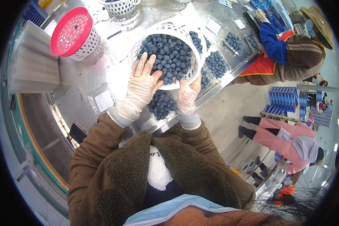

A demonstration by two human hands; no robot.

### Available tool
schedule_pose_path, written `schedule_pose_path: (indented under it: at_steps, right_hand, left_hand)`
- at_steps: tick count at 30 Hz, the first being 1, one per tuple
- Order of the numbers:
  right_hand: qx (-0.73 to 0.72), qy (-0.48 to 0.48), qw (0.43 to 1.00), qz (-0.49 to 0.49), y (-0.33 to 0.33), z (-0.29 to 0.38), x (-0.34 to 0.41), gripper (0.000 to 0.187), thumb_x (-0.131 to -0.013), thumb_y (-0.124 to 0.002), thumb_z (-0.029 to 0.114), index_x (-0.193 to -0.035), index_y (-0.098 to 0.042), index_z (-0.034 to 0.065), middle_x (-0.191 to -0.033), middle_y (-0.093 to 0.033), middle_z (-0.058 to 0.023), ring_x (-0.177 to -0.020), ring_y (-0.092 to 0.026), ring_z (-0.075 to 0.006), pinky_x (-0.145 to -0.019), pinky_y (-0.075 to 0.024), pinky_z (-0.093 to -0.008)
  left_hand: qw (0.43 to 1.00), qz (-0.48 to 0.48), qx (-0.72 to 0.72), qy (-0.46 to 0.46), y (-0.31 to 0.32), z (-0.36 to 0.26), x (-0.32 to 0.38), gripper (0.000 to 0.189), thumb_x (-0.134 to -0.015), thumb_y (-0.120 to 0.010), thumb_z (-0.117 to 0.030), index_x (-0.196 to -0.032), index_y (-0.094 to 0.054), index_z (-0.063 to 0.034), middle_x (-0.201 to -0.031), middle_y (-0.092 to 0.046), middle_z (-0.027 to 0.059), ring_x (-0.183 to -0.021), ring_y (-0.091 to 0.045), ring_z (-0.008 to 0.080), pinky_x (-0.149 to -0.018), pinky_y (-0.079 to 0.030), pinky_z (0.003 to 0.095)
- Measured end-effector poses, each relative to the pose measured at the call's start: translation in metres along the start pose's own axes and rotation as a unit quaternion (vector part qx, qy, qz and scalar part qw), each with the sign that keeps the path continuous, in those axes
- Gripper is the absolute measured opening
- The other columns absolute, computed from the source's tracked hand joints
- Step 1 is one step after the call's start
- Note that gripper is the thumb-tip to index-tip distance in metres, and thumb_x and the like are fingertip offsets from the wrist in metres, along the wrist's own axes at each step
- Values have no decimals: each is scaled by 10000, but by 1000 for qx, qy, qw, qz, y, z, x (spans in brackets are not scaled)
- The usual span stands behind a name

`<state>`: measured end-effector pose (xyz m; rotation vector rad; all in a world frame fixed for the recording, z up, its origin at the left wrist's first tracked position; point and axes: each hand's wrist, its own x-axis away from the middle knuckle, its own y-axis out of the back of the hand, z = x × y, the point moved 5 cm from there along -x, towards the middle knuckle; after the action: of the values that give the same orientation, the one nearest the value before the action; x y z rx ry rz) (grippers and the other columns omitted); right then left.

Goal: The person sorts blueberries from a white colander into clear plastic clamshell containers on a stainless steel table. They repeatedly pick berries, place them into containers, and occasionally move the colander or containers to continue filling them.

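A white perforated plastic basket (183,31) full of blueberries (169,53) tilts towards me over the metal table. My right hand (188,94), in a thin translucent glove, grips its near right rim, the thumb on the outside. With fingers spread, my gloved left hand (141,82) reaches over the near left rim and rests its fingertips on the berries. Directly beneath the basket's near side lies a transparent plastic punnet of blueberries (162,105), partly covered by the basket. More filled punnets (217,64) stand to the right, some half hidden behind the basket.
On the left are a white basket topped by a pink perforated one (70,32) and a tall stack of transparent punnets (35,59). A punnet with a white pad (104,101) lies beside my left wrist. A phone (78,132) sits lower left. A co-worker (285,56) stands at right.
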<state>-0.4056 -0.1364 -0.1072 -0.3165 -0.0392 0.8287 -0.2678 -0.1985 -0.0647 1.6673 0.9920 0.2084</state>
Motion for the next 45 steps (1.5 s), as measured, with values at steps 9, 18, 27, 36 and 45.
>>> schedule_pose_path:
  at_steps: [9, 18, 27, 36, 45]
  right_hand:
    - [-76, -64, 995, -20, -3, 9, 1, 597, -747, -372, -122, -1307, -363, 83, -1112, -410, -47, -896, -470, -130, -688, -498, -238]
    - [-43, -46, 998, -15, -1, 4, 0, 585, -761, -358, -133, -1310, -349, 70, -1179, -411, -51, -949, -473, -142, -738, -496, -246]
    - [-15, -37, 999, -6, -7, 4, -2, 568, -768, -389, -125, -1303, -351, 61, -1125, -410, -51, -912, -461, -131, -711, -498, -238]
    - [-118, -62, 991, -3, -20, 8, -1, 490, -777, -417, -80, -1244, -411, 68, -1119, -458, -74, -851, -519, -167, -697, -507, -288]
    - [-9, -19, 999, -27, -19, 10, -9, 525, -771, -435, -70, -1274, -408, 75, -1115, -491, -79, -850, -532, -159, -664, -521, -303]
  left_hand:
    - [978, -146, 150, 25, 51, -6, -8, 184, -714, -682, -134, -887, -620, -123, -1158, -536, 98, -1106, -482, 264, -911, -390, 362]
    - [669, -21, 646, 367, 31, 56, 40, 198, -779, -531, -1, -965, -579, -48, -752, -543, -5, -602, -520, 87, -536, -424, 208]
    - [969, -1, 198, 145, 13, 29, 26, 230, -780, -664, -170, -984, -598, -88, -816, -628, 108, -723, -621, 228, -636, -486, 308]
    - [942, -59, 303, 132, 56, 44, 12, 210, -821, -644, -167, -991, -639, -43, -827, -660, 79, -753, -627, 176, -669, -500, 292]
    - [934, -92, -163, 304, 171, 261, -34, 297, -827, -592, -397, -1005, -577, -159, -823, -620, 71, -761, -604, 228, -677, -475, 333]
